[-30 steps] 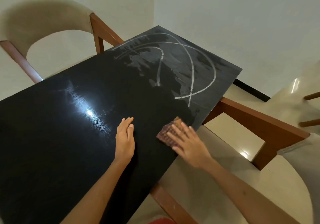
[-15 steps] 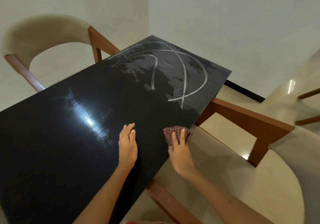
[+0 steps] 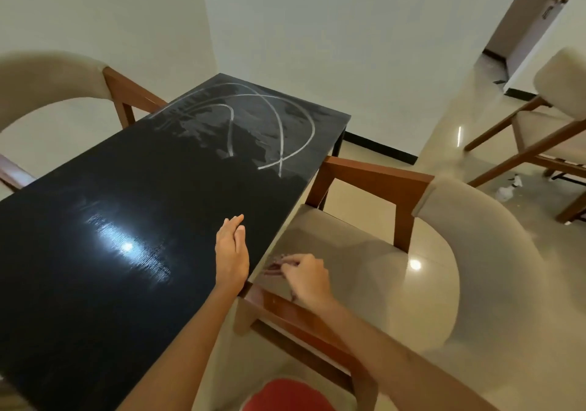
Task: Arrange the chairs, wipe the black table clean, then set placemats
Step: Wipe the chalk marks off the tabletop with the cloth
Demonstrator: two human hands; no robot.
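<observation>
The black table point(image 3: 136, 207) runs from the lower left to the far corner, with white smear arcs point(image 3: 253, 125) on its far end. My left hand point(image 3: 231, 252) lies flat on the table near its right edge, fingers together. My right hand point(image 3: 306, 279) is off the table, over the seat of the chair point(image 3: 444, 252) on the right, closed on a reddish-brown cloth point(image 3: 276, 266) that is blurred and mostly hidden by the fingers.
A second beige chair with a wooden frame point(image 3: 57, 83) stands at the table's left side. A third chair point(image 3: 551, 118) stands apart at the far right, with a small white object point(image 3: 509, 188) on the glossy floor near it. Walls close in behind the table's far end.
My right hand drew the cloth back toward me across the table's right edge and now holds it over the chair seat. My left hand stayed flat on the table.
</observation>
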